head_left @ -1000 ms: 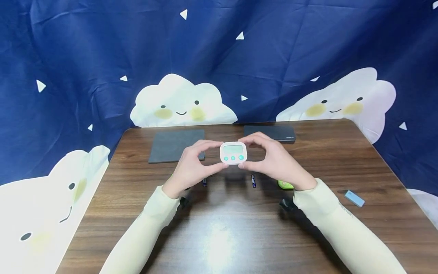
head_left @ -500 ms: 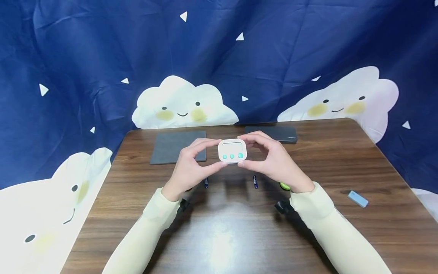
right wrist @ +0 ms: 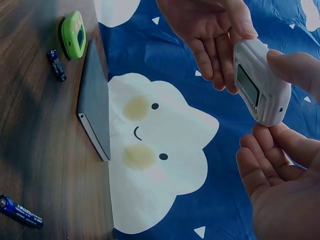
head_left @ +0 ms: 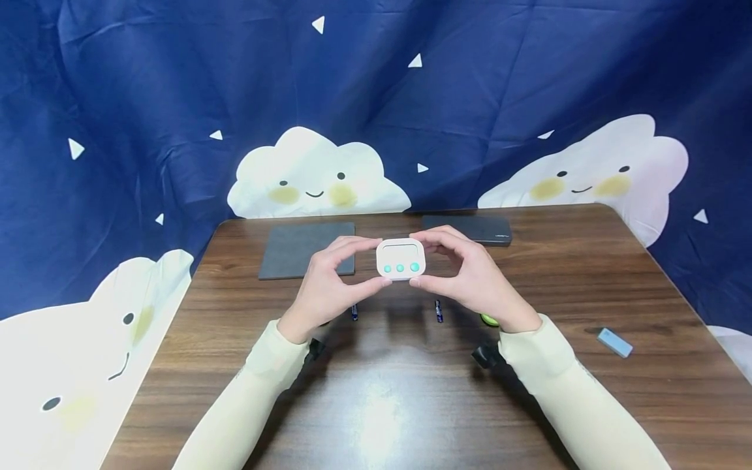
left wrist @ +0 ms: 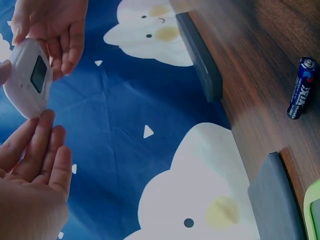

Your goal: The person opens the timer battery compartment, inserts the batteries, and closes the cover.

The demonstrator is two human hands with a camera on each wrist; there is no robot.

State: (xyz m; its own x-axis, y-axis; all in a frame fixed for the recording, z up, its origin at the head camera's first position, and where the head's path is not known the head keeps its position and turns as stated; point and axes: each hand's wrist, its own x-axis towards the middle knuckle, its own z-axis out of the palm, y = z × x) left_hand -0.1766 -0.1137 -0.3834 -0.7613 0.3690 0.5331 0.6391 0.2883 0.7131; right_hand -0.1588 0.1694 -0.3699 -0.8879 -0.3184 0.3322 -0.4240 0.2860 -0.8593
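Floating above the brown wooden table (head_left: 587,274), the small white square timer with three teal buttons (head_left: 401,259) is pinched by thumb and fingertips of the left hand (head_left: 329,287) and right hand (head_left: 476,277). Its display reading is illegible. Below, two blue batteries (head_left: 437,311) and a lime-green object (head_left: 487,319) lie partly hidden behind the hands.

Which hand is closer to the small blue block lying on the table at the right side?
The right hand. It holds the white timer at mid-table, well left of the blue block. The left hand grips the timer's other side, farther still from the block.
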